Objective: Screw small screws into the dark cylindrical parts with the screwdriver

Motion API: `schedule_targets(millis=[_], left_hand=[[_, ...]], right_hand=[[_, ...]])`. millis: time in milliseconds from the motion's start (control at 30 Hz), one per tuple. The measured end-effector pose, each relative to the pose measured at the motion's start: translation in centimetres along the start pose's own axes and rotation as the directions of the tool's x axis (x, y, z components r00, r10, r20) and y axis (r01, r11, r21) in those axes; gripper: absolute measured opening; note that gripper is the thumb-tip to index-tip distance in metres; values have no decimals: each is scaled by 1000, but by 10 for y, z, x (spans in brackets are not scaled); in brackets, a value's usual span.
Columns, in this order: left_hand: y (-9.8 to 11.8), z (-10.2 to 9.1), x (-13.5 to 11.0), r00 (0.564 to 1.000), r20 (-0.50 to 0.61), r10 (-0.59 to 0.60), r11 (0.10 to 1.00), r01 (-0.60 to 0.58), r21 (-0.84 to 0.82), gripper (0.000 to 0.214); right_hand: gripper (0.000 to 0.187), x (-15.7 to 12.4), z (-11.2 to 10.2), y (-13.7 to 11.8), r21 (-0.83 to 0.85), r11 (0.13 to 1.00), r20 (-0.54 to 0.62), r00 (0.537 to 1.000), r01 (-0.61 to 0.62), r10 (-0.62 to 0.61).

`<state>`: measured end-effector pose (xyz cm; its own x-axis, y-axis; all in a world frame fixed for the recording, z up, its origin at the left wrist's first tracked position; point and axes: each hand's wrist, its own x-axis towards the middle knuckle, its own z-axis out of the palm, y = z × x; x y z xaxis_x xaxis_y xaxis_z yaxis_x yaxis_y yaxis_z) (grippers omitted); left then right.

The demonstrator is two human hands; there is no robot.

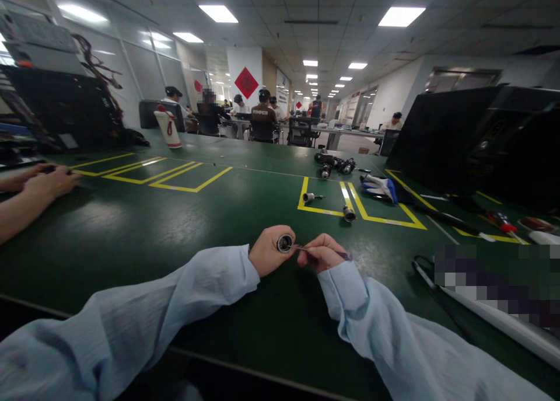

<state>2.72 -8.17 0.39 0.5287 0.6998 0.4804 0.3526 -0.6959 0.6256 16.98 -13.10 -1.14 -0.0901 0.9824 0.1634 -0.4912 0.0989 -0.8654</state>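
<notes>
My left hand (270,256) is closed around a small round metal connector (284,243), its open end facing me. My right hand (321,252) pinches a thin tool with a purple handle (324,251), and its fine tip reaches into the connector's mouth. Both hands rest on the green table (144,226), close together near its front. Both of my sleeves are light blue.
Two small metal parts (349,213) lie in a yellow-taped box beyond my hands, with black connectors (335,164) and blue-white gloves (380,187) farther right. Screwdrivers (501,219) and a black case (476,138) sit at right. A co-worker's hands (41,182) rest at left. People sit at far tables.
</notes>
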Motion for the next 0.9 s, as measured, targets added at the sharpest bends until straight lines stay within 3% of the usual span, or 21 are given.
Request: schedule_targets(millis=[100, 300, 600, 800, 900], left_hand=[[0, 0, 0, 1000, -4, 4, 1000, -4, 10, 11], [-1, -1, -1, 998, 7, 60, 992, -60, 113, 12], [1, 0, -1, 999, -43, 9, 1000, -9, -3, 13], [-3, 1, -1, 1000, 3, -2, 993, 2, -114, 12], [-3, 1, -1, 1000, 10, 3, 998, -3, -66, 11]], right_hand=[[6, -1, 2, 0, -4, 1000, -22, 1000, 18, -18], [8, -5, 7, 0, -176, 983, -106, 992, 52, -71], [7, -1, 1, 3, 48, 999, -3, 1000, -11, 11], [7, 0, 1, 2, 101, 994, 5, 999, -45, 45], [7, -1, 0, 1, 43, 999, -7, 1000, -18, 18]])
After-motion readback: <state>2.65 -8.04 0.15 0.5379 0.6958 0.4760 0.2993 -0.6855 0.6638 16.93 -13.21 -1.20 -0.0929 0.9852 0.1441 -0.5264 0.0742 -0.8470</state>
